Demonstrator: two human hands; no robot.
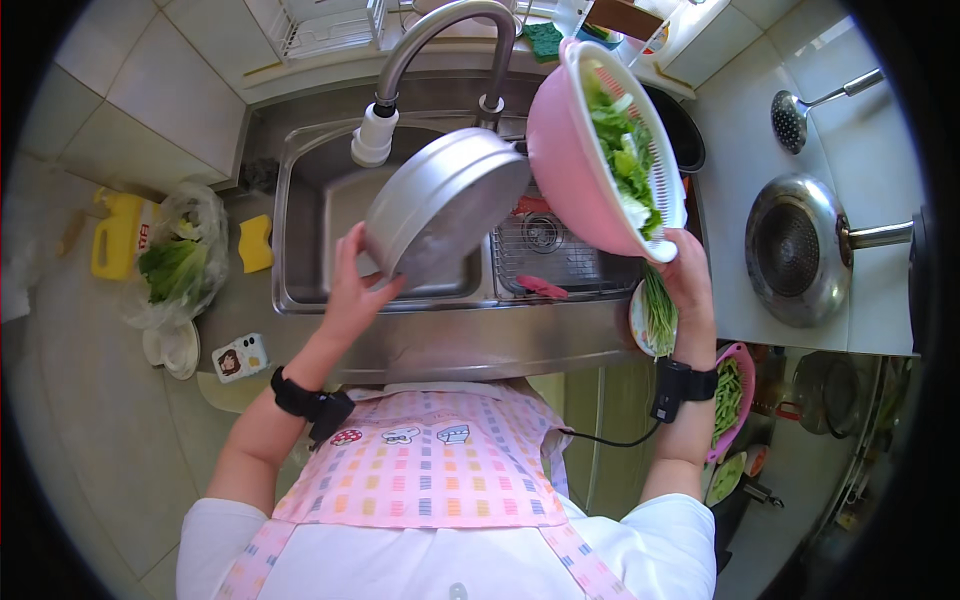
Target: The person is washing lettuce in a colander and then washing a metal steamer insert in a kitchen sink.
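Observation:
My left hand grips the rim of a round silver metal pot, tilted on its side above the left basin of the stainless steel sink. Its base or inside cannot be told apart clearly. My right hand holds the rim of a pink and white plastic colander, tipped over the right basin. Wet green lettuce leaves lie inside it. Above the left basin hangs the curved faucet with its white nozzle; whether water flows cannot be told.
A wire rack and a pink object are in the right basin. Thin green stalks rest on a plate. Left stand a yellow sponge, bagged lettuce, a yellow jug and a phone. A pan hangs right.

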